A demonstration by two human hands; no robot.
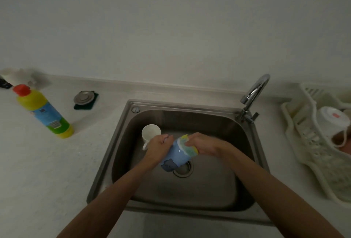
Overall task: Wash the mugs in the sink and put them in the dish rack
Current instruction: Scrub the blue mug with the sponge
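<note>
The sink (209, 190) holds a white mug (151, 133) at its back left, mouth up. Over the drain (183, 170) the left hand (158, 143) has its grip closed round a tilted blue mug (175, 157). The right hand (201, 142) grips a yellow sponge (190, 150) pressed to that mug's upper end. The basin's near half lies open. On the surface (47, 171) to the right, the rack (313, 154) carries one upturned white vessel (332, 121) (mug or bowl, hard to tell). The frame edge cuts the rack off.
</note>
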